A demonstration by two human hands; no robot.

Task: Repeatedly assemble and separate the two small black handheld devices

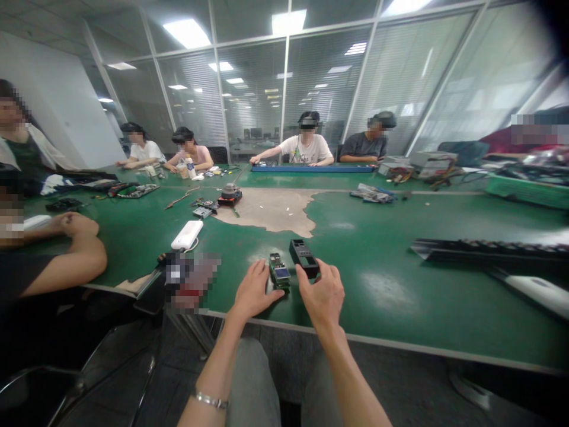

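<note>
A small electronic module with a green circuit board and a little screen (281, 274) rests on the green table in front of me. My left hand (255, 290) lies open along its left side, thumb and fingers apart, the thumb tip close to the board's near end; whether it touches cannot be told. Just to the right is a black plastic housing (302, 254) with rectangular cut-outs. My right hand (322, 290) grips the near end of this housing between thumb and fingers, and its far end tilts away to the left.
A white power bank (187, 235) with a cable lies left of the module. Another person's arm (66, 255) rests at the left edge. On the right are a long black slotted strip (493, 252) and a white-handled tool (540, 293). Several people sit across the table.
</note>
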